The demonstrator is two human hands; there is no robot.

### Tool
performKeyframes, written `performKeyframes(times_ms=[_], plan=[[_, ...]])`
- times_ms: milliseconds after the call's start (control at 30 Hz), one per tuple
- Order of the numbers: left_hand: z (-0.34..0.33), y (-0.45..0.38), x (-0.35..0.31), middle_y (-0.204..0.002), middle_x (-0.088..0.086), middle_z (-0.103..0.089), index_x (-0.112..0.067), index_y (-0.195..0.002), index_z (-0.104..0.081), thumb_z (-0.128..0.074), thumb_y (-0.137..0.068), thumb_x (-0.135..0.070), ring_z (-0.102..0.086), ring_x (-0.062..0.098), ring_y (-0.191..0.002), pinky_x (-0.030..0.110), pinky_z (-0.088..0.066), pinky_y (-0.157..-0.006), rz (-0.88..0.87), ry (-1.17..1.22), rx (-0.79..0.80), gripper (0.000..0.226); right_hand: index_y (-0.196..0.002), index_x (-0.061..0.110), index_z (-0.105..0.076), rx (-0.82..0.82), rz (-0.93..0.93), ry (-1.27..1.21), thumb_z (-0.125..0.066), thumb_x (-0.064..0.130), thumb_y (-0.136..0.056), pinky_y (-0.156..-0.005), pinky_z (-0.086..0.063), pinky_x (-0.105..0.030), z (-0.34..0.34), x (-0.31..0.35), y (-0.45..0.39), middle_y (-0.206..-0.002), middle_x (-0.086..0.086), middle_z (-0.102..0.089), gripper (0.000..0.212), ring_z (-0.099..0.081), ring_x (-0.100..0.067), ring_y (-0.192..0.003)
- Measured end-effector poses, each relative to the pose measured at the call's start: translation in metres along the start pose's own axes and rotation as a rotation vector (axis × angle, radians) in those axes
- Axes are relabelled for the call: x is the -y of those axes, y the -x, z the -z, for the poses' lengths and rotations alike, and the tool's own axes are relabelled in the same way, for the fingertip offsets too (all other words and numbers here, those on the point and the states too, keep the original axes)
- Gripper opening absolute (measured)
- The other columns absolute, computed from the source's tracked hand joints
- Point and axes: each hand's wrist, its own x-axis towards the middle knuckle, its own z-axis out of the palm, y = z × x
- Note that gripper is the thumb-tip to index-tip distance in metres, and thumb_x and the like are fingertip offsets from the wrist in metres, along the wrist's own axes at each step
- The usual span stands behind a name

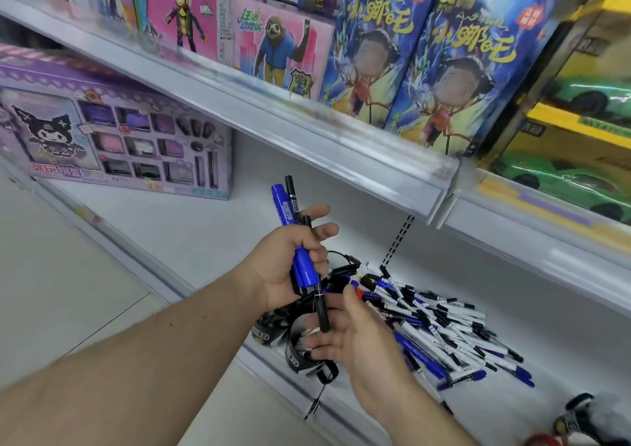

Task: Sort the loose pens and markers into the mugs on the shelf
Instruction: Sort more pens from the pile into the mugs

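Note:
My left hand [290,261] grips a bunch of blue and black markers [300,240] upright above the white lower shelf [191,227]. Just below it, my right hand [345,329] has its fingers spread, and the lower end of one black marker touches them. A pile of loose pens and markers [444,322], blue, black and white, lies on the shelf to the right of my hands. Black mugs [273,329] stand at the shelf's front edge, mostly hidden behind my hands.
A purple toy box [112,131] stands at the left on the lower shelf. The upper shelf rail [307,128] overhangs my hands, with boxed toys above it. Green toy cars in yellow boxes [580,131] sit at the right. A small toy [580,415] lies at the bottom right.

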Motion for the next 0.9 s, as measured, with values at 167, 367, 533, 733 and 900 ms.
performKeyframes(times_ms=[167,367,533,733,900], plan=[[-0.011,0.008,0.007,-0.095,0.008,-0.074,-0.015,-0.115,-0.061,-0.028,-0.083,0.01,-0.064,0.019,-0.063,0.026,-0.056,-0.06,0.035,0.007,0.066,0.052,-0.091,0.012,-0.068,-0.152,0.172,0.1,-0.052,0.009,-0.099,-0.054,-0.045,-0.029,-0.001,-0.002,0.022,-0.063,-0.004,-0.058,0.018,-0.052,-0.016,-0.055],[-0.005,0.017,0.005,-0.111,0.011,-0.072,-0.014,-0.124,-0.057,-0.032,-0.084,0.015,-0.072,0.03,-0.092,0.043,-0.058,-0.08,0.084,-0.277,0.064,0.056,-0.096,0.008,-0.063,-0.39,0.269,-0.085,-0.045,0.012,-0.102,-0.046,-0.041,-0.027,0.022,0.0,0.04,-0.059,-0.004,-0.052,0.019,-0.045,-0.017,-0.05],[-0.009,0.026,0.02,-0.087,0.005,-0.066,-0.012,-0.113,-0.068,-0.042,-0.058,0.009,-0.042,0.014,-0.057,0.019,-0.03,-0.043,0.214,-0.275,0.148,0.064,-0.087,0.007,-0.056,-0.332,0.234,-0.023,-0.047,0.01,-0.101,-0.05,-0.043,-0.027,0.025,0.003,0.048,-0.061,-0.005,-0.054,0.017,-0.048,-0.018,-0.052],[-0.018,0.035,0.041,-0.073,0.01,-0.063,-0.003,-0.109,-0.064,-0.046,-0.058,0.003,-0.049,0.019,-0.054,0.023,-0.041,-0.048,0.262,-0.312,0.162,0.055,-0.086,0.015,-0.069,-0.416,0.346,0.018,-0.056,0.015,-0.098,-0.052,-0.043,-0.019,0.008,0.006,0.053,-0.059,0.008,-0.062,0.018,-0.054,-0.007,-0.055],[-0.025,0.04,0.051,-0.125,0.011,-0.067,-0.016,-0.122,-0.066,-0.04,-0.064,0.009,-0.063,0.028,-0.106,0.04,-0.042,-0.104,0.215,-0.22,0.147,0.069,-0.075,0.017,-0.071,-0.487,0.392,0.221,-0.06,0.02,-0.094,-0.069,-0.051,-0.037,0.0,0.003,0.041,-0.075,-0.009,-0.068,0.022,-0.058,-0.017,-0.066]])
